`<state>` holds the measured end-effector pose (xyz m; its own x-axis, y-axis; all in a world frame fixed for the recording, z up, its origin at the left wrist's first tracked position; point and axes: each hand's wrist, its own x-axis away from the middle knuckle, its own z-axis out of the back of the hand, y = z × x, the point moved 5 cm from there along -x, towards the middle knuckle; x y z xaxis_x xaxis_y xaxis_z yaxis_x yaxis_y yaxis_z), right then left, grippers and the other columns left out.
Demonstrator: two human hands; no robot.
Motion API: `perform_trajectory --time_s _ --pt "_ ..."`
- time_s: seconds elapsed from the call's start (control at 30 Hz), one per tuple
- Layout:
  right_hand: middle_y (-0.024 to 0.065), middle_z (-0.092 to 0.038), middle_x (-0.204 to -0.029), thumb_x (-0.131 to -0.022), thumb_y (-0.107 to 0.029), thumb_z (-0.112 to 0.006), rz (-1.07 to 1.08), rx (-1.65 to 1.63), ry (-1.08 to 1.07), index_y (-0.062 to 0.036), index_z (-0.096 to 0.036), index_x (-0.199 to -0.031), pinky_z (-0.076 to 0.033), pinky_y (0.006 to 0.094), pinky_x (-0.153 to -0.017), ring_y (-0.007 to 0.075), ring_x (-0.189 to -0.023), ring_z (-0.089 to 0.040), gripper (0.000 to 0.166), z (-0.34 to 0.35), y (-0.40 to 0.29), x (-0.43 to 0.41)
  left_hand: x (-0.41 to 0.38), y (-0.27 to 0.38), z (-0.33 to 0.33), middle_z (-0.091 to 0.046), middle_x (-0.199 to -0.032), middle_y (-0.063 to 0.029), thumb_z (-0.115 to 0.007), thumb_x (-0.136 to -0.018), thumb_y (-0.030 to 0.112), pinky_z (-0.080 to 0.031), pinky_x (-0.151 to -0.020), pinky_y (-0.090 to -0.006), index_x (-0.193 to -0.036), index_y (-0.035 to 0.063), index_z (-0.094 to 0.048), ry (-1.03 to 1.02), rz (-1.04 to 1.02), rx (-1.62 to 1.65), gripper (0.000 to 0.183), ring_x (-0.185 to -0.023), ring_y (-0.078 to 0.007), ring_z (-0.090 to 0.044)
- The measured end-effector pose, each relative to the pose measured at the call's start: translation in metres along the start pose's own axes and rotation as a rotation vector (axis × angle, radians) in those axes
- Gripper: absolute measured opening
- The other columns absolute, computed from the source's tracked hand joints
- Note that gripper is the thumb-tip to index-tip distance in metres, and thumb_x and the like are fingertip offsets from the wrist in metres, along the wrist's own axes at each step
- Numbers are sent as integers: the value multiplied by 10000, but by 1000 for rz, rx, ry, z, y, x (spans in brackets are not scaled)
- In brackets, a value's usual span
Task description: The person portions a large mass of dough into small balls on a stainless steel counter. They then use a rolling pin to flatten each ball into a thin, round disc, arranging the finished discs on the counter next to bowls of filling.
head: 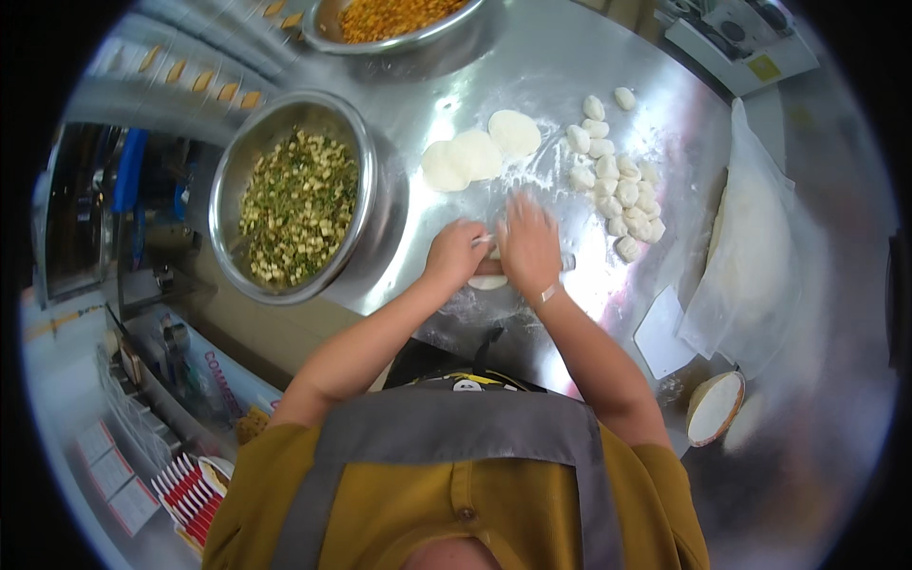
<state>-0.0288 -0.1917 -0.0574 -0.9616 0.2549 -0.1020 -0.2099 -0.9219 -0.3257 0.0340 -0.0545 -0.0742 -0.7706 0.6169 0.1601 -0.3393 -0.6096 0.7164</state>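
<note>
A wooden rolling pin point(489, 266) lies across a small dough round point(487, 283) on the floured steel table. Over the pin, my right hand point(529, 242) is pressed flat and blurred, its fingers pointing away from me. Close by on the left, my left hand point(456, 249) is curled at the pin's side with its fingertips near the dough; what they grip is hidden. Beyond both hands lie rolled dough wrappers point(474, 154), partly overlapping. To their right sits a cluster of small dough pieces point(627, 193).
A steel bowl of chopped green filling point(365, 192) stands at left, another bowl with orange filling point(388, 47) at the far edge. At right are dough under plastic sheeting point(752, 235), a white scraper point(662, 335) and a small bowl of flour point(714, 408).
</note>
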Motion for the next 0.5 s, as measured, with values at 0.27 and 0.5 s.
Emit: perform_trajectory --time_s 0.27,0.5 --pt "90 -519 -1529 -872 -191 -619 -86 25 -11 -77 -592 -1383 -349 492 -1122 291 -1396 -490 524 37 36 126 -35 13 9 -753 -1097 -40 -694 -985 116 -559 -827 -280 -1195 14 -704 -315 335 758 233 -968 -110 -690" --pt "52 -562 -1474 -831 -219 -681 -110 34 76 -93 -626 -1345 -397 457 -1062 247 -1313 -538 533 30 49 126 -141 84 42 -631 -1168 -99 -727 -891 56 -561 -886 -335 -1235 112 -693 -21 -231 168 350 -985 -227 -667"
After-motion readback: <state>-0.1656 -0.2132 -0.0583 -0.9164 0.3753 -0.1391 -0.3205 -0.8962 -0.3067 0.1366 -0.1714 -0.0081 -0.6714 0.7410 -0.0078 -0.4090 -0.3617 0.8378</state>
